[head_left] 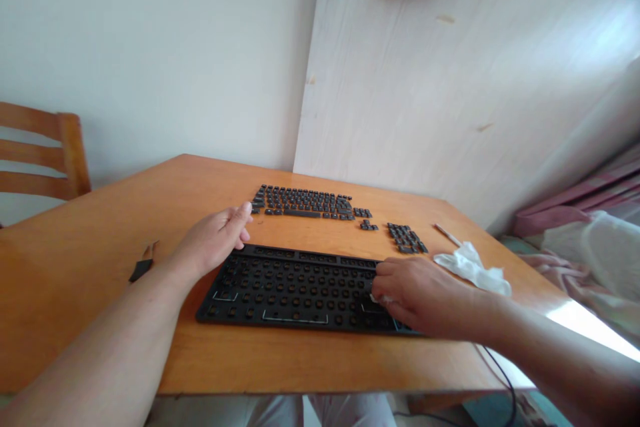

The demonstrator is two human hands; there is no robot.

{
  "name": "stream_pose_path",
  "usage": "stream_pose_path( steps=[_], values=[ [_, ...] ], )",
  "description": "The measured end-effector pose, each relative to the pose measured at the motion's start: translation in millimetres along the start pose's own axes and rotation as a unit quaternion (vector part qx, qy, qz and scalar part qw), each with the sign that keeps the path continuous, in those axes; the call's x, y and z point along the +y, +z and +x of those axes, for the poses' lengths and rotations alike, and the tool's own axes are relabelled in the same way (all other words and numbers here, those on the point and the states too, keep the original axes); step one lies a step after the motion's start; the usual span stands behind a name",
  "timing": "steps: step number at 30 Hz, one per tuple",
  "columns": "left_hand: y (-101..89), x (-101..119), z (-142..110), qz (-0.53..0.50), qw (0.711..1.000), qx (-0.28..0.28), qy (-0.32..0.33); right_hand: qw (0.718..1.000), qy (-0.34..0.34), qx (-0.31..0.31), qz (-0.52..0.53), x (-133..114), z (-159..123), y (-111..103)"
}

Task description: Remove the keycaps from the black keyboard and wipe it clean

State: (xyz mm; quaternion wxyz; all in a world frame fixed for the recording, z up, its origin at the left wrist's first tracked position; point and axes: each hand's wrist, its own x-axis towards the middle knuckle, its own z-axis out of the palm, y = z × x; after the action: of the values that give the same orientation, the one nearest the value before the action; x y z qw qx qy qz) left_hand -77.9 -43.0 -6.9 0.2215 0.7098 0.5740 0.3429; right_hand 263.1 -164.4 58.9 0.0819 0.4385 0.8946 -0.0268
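A black keyboard (295,290) with its keycaps off lies flat near the table's front edge, its switches and wire stabilizers bare. At its far left corner, my left hand (217,237) is closed, with bent fingers against the frame's edge; some of the fingertips are hidden. Over the keyboard's right part, my right hand (413,290) is closed on a small white tissue (380,298), pressed down among the switches. That hand and forearm cover the keyboard's right end.
Removed keycaps (305,202) lie in keyboard order behind, with number-pad caps (407,238) to the right. A crumpled white tissue (473,269) and a thin pen-like stick (447,235) lie at right. A keycap puller (143,265) lies at left. A cable (503,373) hangs off the front edge.
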Motion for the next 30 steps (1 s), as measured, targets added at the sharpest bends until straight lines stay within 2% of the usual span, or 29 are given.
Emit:
stream_pose_path(
  steps=[5,9,17,21,24,30],
  values=[
    [2.0,3,-2,-0.001,1.0,0.003,0.0,0.995,-0.005,0.066,0.074,-9,18,-3],
    [2.0,4,-4,0.002,1.0,0.002,0.013,0.987,-0.069,0.09,0.117,-30,45,-2],
    [0.3,9,-5,0.033,0.999,-0.004,0.021,0.975,-0.173,0.108,0.087,-76,108,0],
    [1.2,10,-4,0.035,0.999,-0.002,0.021,0.974,-0.198,0.107,0.034,-93,132,-3],
    [1.7,10,-4,0.042,0.999,-0.001,0.025,0.976,-0.203,0.083,-0.008,-102,144,-6],
    [2.9,8,-2,0.062,0.998,-0.002,0.032,0.976,-0.208,0.022,-0.063,-104,144,-17]
  ],
)
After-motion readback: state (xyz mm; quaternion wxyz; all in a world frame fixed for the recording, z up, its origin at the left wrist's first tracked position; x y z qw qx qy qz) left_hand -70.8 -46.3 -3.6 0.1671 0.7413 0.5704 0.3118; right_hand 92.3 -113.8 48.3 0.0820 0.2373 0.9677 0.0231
